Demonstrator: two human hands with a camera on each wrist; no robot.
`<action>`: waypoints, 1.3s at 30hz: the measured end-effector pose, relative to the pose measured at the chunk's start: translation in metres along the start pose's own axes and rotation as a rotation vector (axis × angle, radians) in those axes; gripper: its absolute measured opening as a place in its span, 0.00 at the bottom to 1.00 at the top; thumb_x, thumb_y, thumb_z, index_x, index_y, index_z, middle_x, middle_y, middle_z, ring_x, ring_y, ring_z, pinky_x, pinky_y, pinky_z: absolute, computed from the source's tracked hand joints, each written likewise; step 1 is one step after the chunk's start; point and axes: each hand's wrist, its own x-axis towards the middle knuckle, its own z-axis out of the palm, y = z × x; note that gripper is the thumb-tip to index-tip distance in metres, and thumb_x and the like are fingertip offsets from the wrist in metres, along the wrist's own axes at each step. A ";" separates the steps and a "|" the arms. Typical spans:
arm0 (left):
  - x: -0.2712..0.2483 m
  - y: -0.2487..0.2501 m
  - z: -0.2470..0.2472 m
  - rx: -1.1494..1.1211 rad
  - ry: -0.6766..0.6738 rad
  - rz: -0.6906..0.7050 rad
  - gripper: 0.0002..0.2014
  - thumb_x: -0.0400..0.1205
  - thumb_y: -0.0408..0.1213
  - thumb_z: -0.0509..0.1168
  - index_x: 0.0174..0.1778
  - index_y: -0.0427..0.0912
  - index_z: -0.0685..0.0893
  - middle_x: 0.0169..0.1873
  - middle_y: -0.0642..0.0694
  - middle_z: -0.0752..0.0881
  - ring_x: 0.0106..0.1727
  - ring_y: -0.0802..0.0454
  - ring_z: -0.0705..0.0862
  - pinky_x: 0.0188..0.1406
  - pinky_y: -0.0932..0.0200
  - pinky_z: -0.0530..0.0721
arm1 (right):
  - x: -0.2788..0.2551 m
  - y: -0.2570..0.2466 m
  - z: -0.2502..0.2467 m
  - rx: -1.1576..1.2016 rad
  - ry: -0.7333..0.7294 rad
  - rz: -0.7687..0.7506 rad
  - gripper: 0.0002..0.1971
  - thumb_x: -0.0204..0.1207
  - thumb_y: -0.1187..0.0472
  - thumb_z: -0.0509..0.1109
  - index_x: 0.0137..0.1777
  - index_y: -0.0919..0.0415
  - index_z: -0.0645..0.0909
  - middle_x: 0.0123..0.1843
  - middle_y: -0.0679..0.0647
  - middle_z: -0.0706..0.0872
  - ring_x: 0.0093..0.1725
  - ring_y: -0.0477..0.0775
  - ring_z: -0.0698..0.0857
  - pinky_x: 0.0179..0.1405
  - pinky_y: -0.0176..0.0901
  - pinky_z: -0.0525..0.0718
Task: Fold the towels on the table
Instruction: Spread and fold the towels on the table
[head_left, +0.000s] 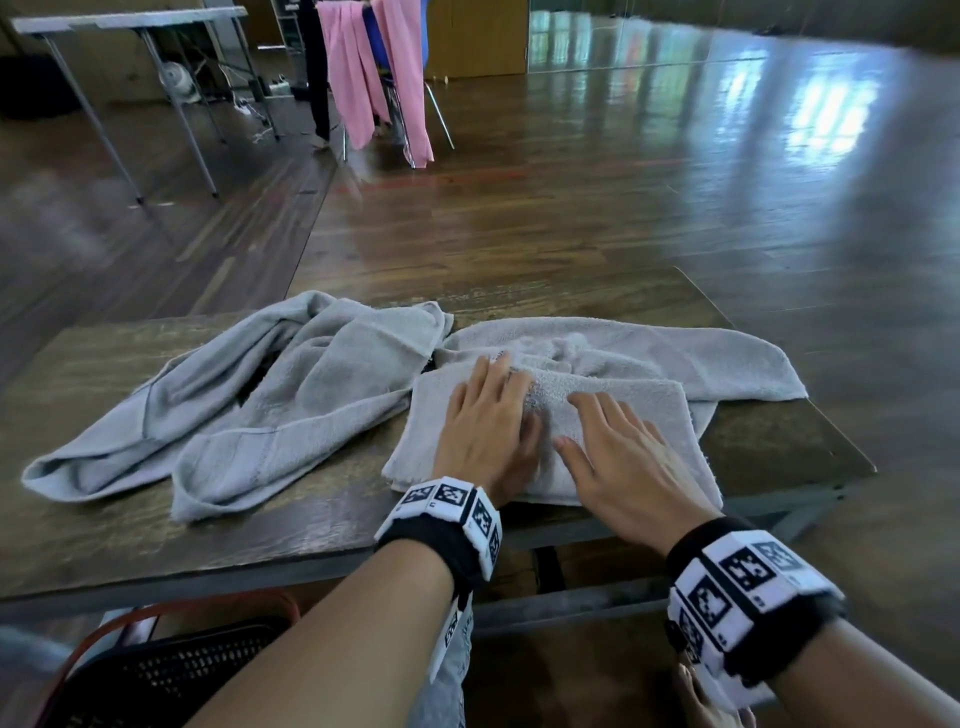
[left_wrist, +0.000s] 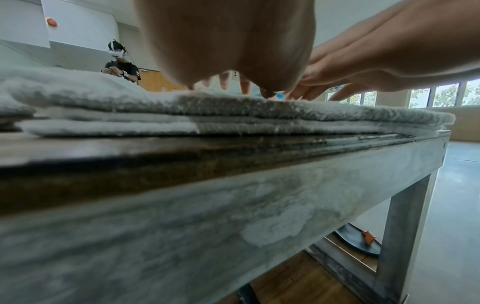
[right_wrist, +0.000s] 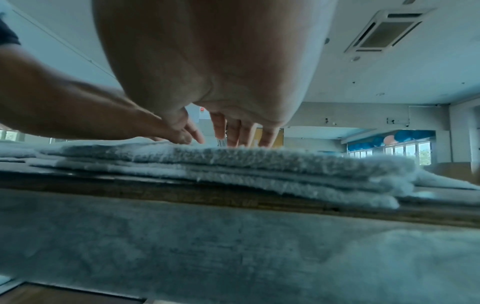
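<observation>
Both hands flat, fingers straight: left hand (head_left: 485, 434) & right hand (head_left: 626, 460) press folded grey terry towel (head_left: 654, 410). Soft, limp, light; prob. pinch corners at 12 o'clock edge.

No readable text — wristbands (head_left: 453, 512) carry only coded markers.

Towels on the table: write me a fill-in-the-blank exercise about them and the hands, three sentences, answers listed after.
1. Both hands lie flat on the ____ towel near the table's front edge.
2. The crumpled towel lies to the ____ of the left hand.
3. The right hand has its fingers ____, gripping nothing.

Missing words: folded; left; straight
</observation>
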 end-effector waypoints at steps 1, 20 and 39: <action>0.001 -0.002 0.003 -0.003 -0.009 -0.001 0.22 0.88 0.49 0.52 0.78 0.50 0.67 0.87 0.47 0.55 0.88 0.47 0.48 0.85 0.46 0.52 | 0.003 -0.001 0.003 0.028 -0.008 0.007 0.28 0.87 0.40 0.52 0.81 0.54 0.61 0.78 0.51 0.73 0.75 0.52 0.74 0.74 0.50 0.72; -0.002 -0.016 0.022 0.087 -0.115 -0.059 0.28 0.88 0.54 0.39 0.86 0.60 0.47 0.87 0.58 0.38 0.86 0.56 0.34 0.83 0.49 0.30 | 0.021 0.003 0.037 -0.061 -0.154 0.098 0.33 0.85 0.37 0.33 0.89 0.43 0.36 0.91 0.44 0.35 0.88 0.44 0.34 0.88 0.56 0.35; 0.003 -0.025 0.023 0.035 -0.153 -0.075 0.30 0.86 0.60 0.41 0.85 0.66 0.46 0.87 0.59 0.39 0.87 0.56 0.35 0.85 0.46 0.35 | 0.030 0.014 0.034 0.013 -0.182 0.198 0.31 0.88 0.37 0.41 0.88 0.36 0.38 0.90 0.40 0.34 0.88 0.43 0.33 0.85 0.48 0.32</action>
